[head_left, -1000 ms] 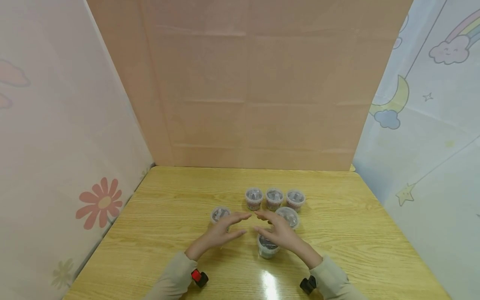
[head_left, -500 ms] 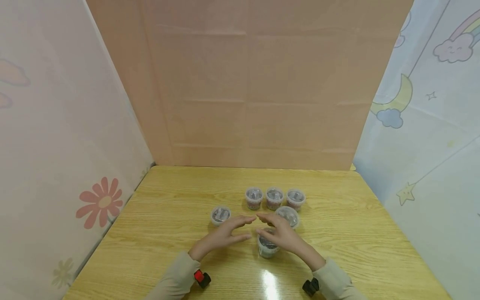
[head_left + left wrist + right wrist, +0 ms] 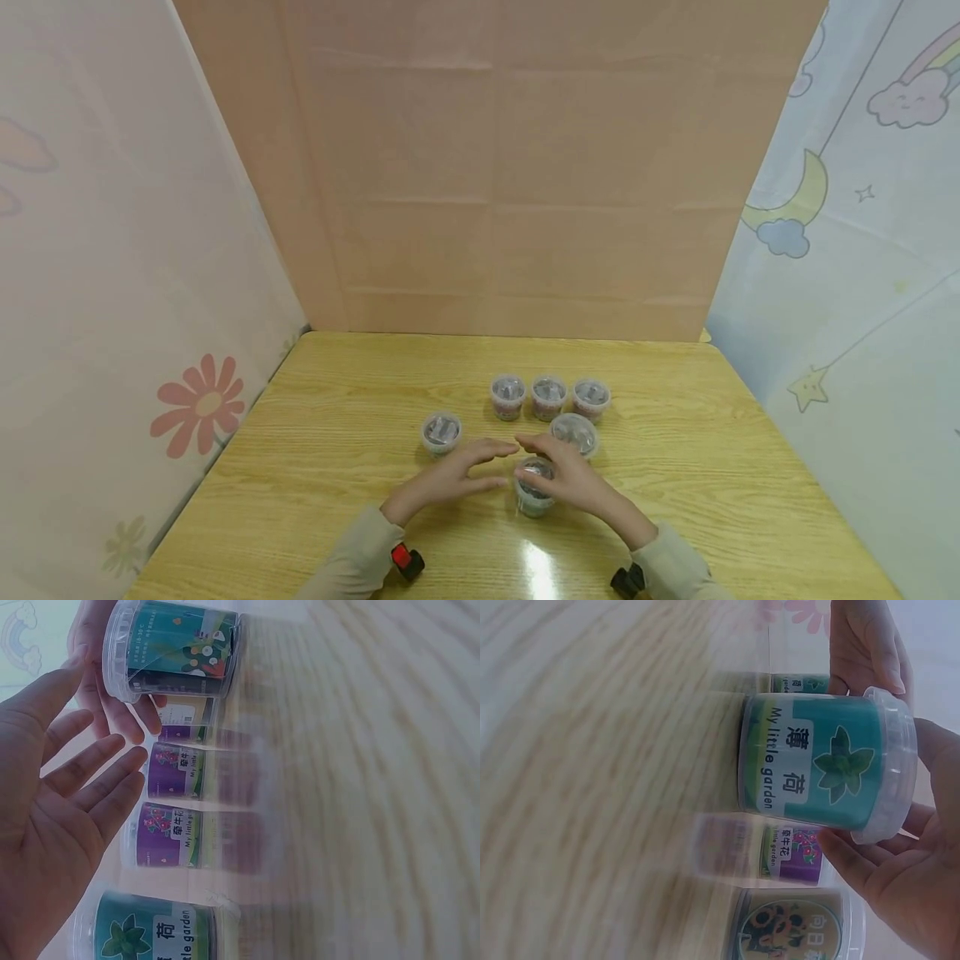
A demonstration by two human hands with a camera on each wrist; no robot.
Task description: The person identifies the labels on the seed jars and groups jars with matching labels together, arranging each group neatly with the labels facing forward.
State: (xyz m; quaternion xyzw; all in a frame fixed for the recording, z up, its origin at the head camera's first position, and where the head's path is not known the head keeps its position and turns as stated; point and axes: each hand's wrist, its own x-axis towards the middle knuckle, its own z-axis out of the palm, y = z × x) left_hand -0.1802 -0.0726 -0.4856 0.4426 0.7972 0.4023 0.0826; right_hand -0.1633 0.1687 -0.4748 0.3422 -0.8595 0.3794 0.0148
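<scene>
Several lidded plastic grow cups stand on the wooden table. My right hand arches over the nearest cup, fingers relaxed and slightly bent, the thumb overlapping its lid. That cup has a teal label reading "My little garden" with a green leaf picture. My left hand hovers to its left, fingers extended toward the right hand's fingertips. Another teal-labelled cup stands behind the left hand. Beyond the right hand is a wider cup, whose tan label has sunflower pictures; the hand partly covers it.
At the back, three cups stand in a row: left, middle and right. Purple labels show in the left wrist view. An orange-pink panel rises behind the table, with printed curtains at both sides.
Both hands have moved slightly toward the person and to the right, the left hand nearing the front cup. The cups stay in place.
</scene>
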